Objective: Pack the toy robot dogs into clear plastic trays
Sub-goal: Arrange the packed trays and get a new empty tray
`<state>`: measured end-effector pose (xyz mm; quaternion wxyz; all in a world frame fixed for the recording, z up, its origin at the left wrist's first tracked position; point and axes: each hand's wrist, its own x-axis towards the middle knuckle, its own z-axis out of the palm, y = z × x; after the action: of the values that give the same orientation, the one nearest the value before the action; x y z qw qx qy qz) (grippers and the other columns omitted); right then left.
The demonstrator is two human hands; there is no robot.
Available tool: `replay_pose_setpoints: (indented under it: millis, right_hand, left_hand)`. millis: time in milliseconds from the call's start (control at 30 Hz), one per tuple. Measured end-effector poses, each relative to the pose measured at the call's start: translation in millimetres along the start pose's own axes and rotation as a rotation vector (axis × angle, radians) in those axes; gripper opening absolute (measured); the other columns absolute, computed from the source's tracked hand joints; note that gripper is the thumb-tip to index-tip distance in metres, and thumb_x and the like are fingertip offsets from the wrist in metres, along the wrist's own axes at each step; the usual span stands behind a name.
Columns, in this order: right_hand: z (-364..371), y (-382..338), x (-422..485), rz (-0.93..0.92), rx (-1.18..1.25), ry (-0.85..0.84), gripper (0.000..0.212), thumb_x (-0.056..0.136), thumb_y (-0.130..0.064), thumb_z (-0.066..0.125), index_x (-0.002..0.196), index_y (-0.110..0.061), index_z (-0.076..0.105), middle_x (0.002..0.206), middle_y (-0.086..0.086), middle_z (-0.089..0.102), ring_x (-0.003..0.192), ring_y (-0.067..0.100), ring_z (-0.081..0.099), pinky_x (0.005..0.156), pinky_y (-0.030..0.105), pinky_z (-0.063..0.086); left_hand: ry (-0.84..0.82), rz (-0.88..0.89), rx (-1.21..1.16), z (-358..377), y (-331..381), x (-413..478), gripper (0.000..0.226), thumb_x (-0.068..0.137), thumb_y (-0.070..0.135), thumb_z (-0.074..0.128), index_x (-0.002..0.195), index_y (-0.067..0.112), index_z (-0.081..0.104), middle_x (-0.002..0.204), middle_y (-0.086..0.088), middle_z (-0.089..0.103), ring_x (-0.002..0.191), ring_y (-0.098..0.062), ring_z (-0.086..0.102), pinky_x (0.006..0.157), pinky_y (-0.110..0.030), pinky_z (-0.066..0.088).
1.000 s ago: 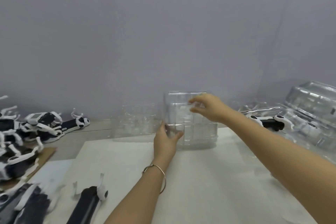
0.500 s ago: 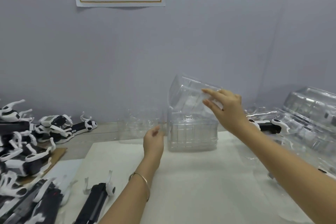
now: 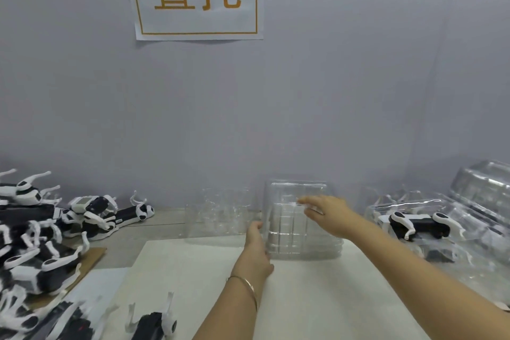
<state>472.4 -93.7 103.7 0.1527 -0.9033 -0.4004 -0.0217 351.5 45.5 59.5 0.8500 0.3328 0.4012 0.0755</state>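
Bench (image 3: 165, 225) w/ white sheet (image 3: 303, 303) ctr; toy dogs (image 3: 33, 243) piled left, clear tray stack (image 3: 300, 240) mid, more trays (image 3: 474, 201) right.

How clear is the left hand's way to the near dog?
Probably yes: the left hand only rests against the tray stack, and only white sheet lies between it and the near dog, left of that forearm.
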Motion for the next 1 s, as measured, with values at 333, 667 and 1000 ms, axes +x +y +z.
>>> replay_pose_setpoints:
  millis: [333, 667, 1000]
  right_hand:
    - [-1.4, 7.5, -50.9, 0.065, 0.878, 0.416, 0.026, 0.095, -0.013, 0.061, 0.1, -0.038, 0.066, 0.102, -0.004, 0.071, 0.095, 0.013, 0.065, 0.089, 0.019, 0.049]
    - [32.4, -18.0, -103.2, 0.263, 1.318, 0.652, 0.025, 0.098, -0.012, 0.055, 0.119, -0.019, 0.065, 0.1, -0.008, 0.07, 0.073, 0.001, 0.067, 0.065, 0.009, 0.048]
    - [35.0, -61.5, -142.9, 0.177, 1.323, 0.671, 0.031, 0.085, -0.038, 0.056, 0.113, -0.031, 0.066, 0.088, -0.011, 0.072, 0.073, 0.003, 0.065, 0.057, 0.015, 0.049]
  left_hand:
    - [-0.227, 0.251, -0.295, -9.2, -5.1, -10.5, 0.006, 0.075, 0.013, 0.073, 0.077, 0.014, 0.067, 0.067, 0.003, 0.052, 0.062, -0.009, 0.048, 0.069, -0.03, 0.05]
    - [-0.282, 0.747, 0.244, -1.5, -30.5, -57.3, 0.067, 0.048, 0.033, 0.094, 0.106, 0.024, 0.061, 0.095, 0.009, 0.07, 0.093, -0.014, 0.068, 0.071, -0.021, 0.052]
    - [-0.157, 0.998, 0.503, -26.3, -20.8, -98.7, 0.069, 0.031, 0.053, 0.096, 0.085, 0.049, 0.054, 0.087, 0.008, 0.07, 0.065, -0.011, 0.063, 0.059, -0.025, 0.058]
